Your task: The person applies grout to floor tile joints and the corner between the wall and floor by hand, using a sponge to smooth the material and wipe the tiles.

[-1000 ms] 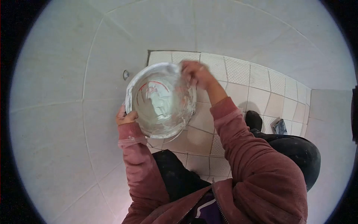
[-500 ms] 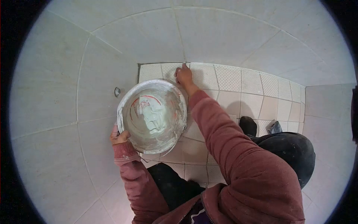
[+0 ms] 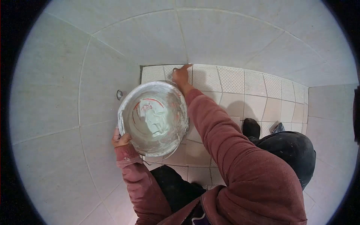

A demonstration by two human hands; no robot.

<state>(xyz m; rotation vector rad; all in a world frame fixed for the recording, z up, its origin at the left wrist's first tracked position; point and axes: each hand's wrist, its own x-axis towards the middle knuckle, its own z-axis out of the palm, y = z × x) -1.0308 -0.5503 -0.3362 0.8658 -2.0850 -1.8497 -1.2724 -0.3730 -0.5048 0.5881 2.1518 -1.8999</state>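
While the left hand (image 3: pixel 122 139) grips the near-left side of the white plastic bucket (image 3: pixel 122 112), its thumb over the rim, the right hand (image 3: pixel 180 76) reaches past the far side to the joint where the floor tiles (image 3: pixel 205 79) meet the tiled wall (image 3: pixel 221 39). Its forefinger points along that joint and the other fingers look curled; whether they hold anything I cannot tell. The bucket stands out in front of the person, mouth facing up, with pale wet paste (image 3: pixel 156 119) on its bottom. Near the dark shoe (image 3: pixel 251 128) lies a small dark object (image 3: pixel 278 128).
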